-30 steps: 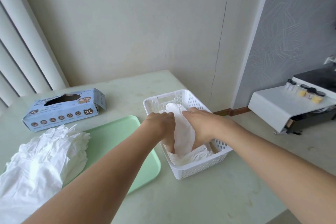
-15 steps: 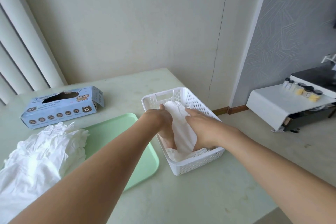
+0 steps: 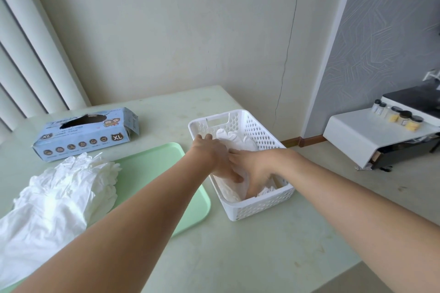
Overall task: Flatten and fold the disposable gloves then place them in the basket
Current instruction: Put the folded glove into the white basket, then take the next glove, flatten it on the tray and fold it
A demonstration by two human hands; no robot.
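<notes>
Both of your hands reach into the white basket [image 3: 262, 207] on the pale green bench [image 3: 238, 257]. Your left hand [image 3: 214, 152] lies with fingers spread flat on the folded gloves [image 3: 240, 143] inside it; your right hand [image 3: 252, 166] presses down beside it, fingers straight and angled into the near end of the basket, touching the left. The white gloves fill the basket floor, their fingertips pointing toward the far handle. To the left, a heap of loose gloves [image 3: 54, 197] sprawls over a mint green tray [image 3: 190, 207], which sits just beside the basket. Behind the tray lies a blue glove box [image 3: 85, 138] marked XL, its top torn open.
</notes>
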